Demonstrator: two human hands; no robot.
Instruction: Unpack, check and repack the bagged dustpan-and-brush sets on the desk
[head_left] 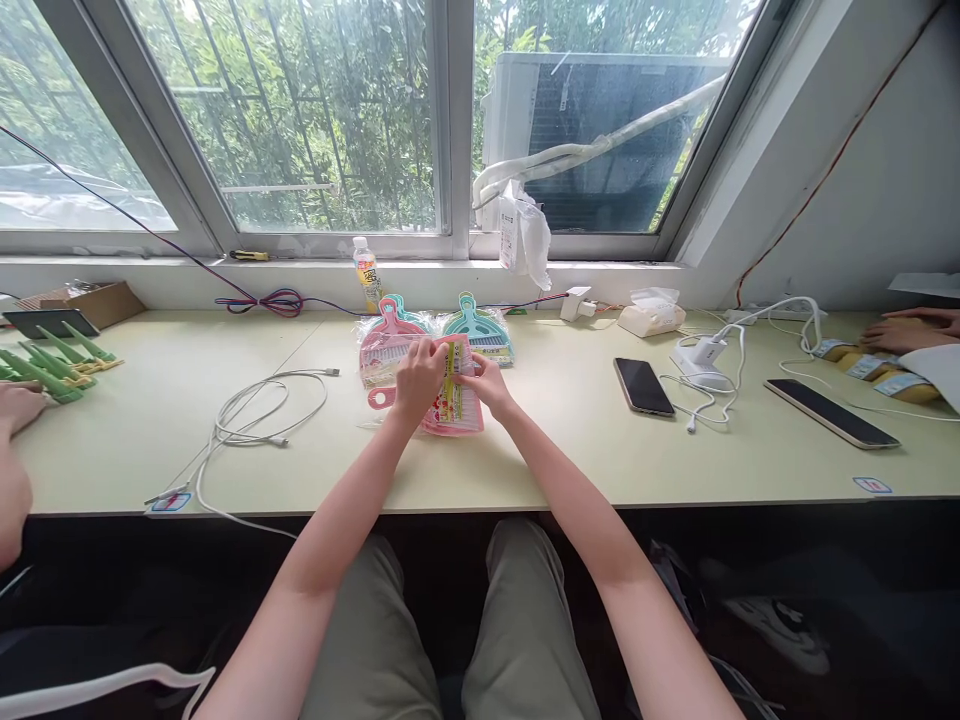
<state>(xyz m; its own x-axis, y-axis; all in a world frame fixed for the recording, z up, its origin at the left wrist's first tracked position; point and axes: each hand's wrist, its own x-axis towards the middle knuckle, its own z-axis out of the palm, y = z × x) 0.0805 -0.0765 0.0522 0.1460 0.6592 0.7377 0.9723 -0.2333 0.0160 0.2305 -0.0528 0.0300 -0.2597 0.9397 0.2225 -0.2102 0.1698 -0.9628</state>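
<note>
A pink brush-and-dustpan set [466, 412] with a yellow-green label lies at the middle of the table, partly in clear film. My left hand [420, 378] is closed over its left part, fingers bent. On its right edge my right hand [487, 385] grips with thumb and fingers. Behind my left hand lies another pink set [381, 352] in clear wrapping, overlapping a teal one. A second teal set [477, 328] rests just behind the held set, to the right.
A coiled white cable [244, 425] lies left, a phone [643, 387] and charger [701, 362] right. Along the back stand a bottle [367, 275] and tissue pack [651, 315]. Other people's hands show at both sides, near green items [56, 370] and yellow rolls [870, 365].
</note>
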